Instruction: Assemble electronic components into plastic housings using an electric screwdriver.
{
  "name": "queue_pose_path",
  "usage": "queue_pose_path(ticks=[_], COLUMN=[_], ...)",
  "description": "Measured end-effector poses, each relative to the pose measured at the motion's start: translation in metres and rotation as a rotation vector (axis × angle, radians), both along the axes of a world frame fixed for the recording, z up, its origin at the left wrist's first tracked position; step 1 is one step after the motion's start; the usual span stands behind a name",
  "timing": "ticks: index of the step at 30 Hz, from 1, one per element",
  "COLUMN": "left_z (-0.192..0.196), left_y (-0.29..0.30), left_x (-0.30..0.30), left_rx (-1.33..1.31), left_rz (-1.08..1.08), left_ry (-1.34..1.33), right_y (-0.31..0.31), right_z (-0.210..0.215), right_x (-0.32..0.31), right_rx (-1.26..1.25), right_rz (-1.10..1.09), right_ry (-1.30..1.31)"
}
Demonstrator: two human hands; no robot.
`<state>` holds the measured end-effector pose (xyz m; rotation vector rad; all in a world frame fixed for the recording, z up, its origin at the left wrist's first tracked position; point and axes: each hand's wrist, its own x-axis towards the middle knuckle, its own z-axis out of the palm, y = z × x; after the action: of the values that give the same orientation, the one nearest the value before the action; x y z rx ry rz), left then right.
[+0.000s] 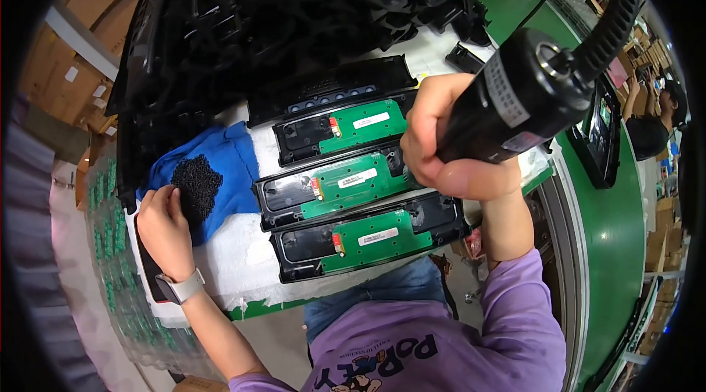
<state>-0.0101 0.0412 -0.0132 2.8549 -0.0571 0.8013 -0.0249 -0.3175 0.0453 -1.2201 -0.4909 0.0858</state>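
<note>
My right hand (460, 149) is wrapped around a thick black electric screwdriver (507, 98), with a ribbed cord sleeve at its upper end. Its tip is hidden behind the hand, above the right end of the black panels. Three black plastic panels, each with a green circuit board (368, 239), (353, 184), (365, 124), lie in a row in front of me. At the left, my left hand (163, 226) has its fingers curled together at the edge of a pile of small black screws (197, 184) on a blue cloth (239, 149). Anything between those fingertips is too small to make out.
A large stack of black plastic housings (243, 24) fills the far side. Clear trays with green boards (125, 274) stand at the left, below the table edge. A green conveyor or bench (618, 230) runs along the right, bearing a black housing (601, 142). Another person (651, 123) is farther right.
</note>
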Motion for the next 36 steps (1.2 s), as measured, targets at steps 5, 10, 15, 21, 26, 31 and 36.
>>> queue_pose_path(ticks=[5, 10, 15, 21, 26, 31, 36], left_z=[-0.006, -0.003, 0.001, 0.014, 0.003, 0.003, 0.005], left_y=[0.002, -0.012, -0.049, -0.102, -0.12, -0.124, -0.124], left_x=[0.003, 0.001, -0.001, -0.009, -0.022, -0.021, -0.022], left_rx=[-0.01, -0.284, -0.925, -1.333, -1.121, -0.897, -0.843], left_rz=[-0.05, -0.133, -0.39, -0.666, -0.707, -0.786, -0.777], left_ry=[-0.051, 0.024, 0.357, 0.753, 0.602, 0.412, 0.398], right_y=[0.003, 0.009, 0.005, 0.007, 0.015, 0.017, 0.018], right_z=[-0.003, -0.007, 0.008, 0.019, 0.015, 0.011, 0.007], right_x=[-0.003, -0.004, -0.004, 0.006, 0.008, 0.005, 0.004], right_rx=[0.017, 0.003, 0.204, 0.378, 0.49, 0.475, 0.409], right_rz=[-0.004, 0.01, 0.143, 0.25, 0.118, 0.109, 0.13], right_ry=[0.016, -0.093, -0.093, -0.308, -0.38, -0.359, -0.378])
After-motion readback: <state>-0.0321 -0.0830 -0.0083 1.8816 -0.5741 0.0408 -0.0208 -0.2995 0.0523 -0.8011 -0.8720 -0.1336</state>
